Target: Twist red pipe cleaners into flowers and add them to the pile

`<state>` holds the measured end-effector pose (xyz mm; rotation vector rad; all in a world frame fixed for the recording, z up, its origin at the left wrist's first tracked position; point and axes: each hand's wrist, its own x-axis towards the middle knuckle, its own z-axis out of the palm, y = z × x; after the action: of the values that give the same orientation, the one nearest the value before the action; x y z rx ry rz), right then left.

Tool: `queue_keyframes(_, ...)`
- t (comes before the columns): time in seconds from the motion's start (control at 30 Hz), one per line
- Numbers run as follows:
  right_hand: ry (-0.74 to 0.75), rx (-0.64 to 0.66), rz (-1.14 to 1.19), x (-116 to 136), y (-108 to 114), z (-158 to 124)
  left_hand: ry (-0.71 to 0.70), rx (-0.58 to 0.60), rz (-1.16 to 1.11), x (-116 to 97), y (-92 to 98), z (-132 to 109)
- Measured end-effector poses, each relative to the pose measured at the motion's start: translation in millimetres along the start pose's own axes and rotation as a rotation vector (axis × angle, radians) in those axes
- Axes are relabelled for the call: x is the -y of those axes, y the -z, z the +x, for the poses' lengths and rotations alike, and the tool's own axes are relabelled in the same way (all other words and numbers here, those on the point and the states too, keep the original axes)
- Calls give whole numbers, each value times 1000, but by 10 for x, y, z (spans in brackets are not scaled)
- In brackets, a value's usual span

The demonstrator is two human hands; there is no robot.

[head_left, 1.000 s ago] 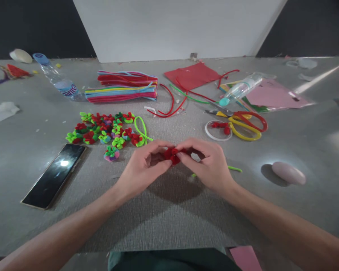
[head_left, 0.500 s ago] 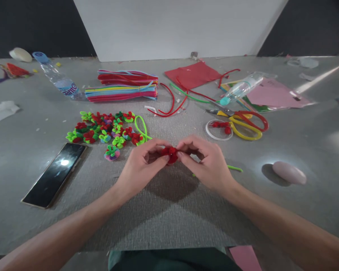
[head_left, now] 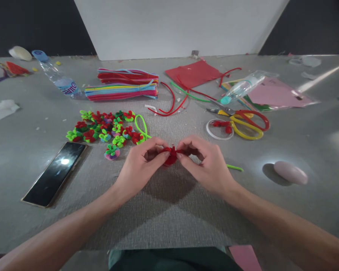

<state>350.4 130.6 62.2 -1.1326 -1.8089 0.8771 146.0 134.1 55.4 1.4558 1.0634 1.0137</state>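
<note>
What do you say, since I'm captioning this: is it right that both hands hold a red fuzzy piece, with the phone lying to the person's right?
The side is wrong: in the head view, the phone lies to the person's left. The left hand and right hand do hold the red fuzzy piece.

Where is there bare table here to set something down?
Bare table runs between the arms, from its near edge to the left hand and right hand; another patch lies between the scissors and pink oval. Crowded: the flowers beyond the phone, and the ring beside the scissors.
</note>
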Motion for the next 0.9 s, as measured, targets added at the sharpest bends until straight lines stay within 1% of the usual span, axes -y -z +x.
queue_keyframes(0.17, -35, -4, 29, -15, -4, 15, 42, 14, -52, -13, -3, -5)
queue_keyframes(0.27, -8, -17, -9, -17, -11, 17, 72, 27, -97, -2, -9, -7)
queue_keyframes(0.37, 19, 5, -30, -9, -22, 16, 104, 35, -144, -8, -19, -5)
queue_keyframes(0.43, 12, 9, -30, -2, -31, 14, 109, 32, -148, -19, -25, -4)
queue_keyframes(0.67, -92, -37, 28, -32, -59, 3, 63, -8, -16, -15, -18, -6)
queue_keyframes(0.9, -101, -33, 47, -39, -64, 0, 35, 0, 45, -1, 2, -3)
